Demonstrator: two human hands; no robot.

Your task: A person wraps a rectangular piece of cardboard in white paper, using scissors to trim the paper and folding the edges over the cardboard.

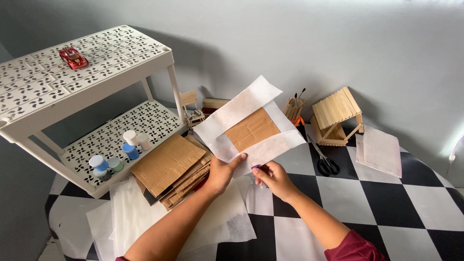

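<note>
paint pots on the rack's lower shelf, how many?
5 small paint pots on the lower shelf: two white-lidded, one blue, and near the front edge a blue-and-white one beside a green one. More may be hidden.

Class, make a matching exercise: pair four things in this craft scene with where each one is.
Things:
1. small red toy car
2. black-handled scissors
3. little paint pots
4. paper-wrapped brown cardboard square

Places:
A. lower shelf of the white rack
B. held up in both hands
C. top shelf of the white rack
D. checkered table, before the stick house

Pairs: 1-C, 2-D, 3-A, 4-B
</note>
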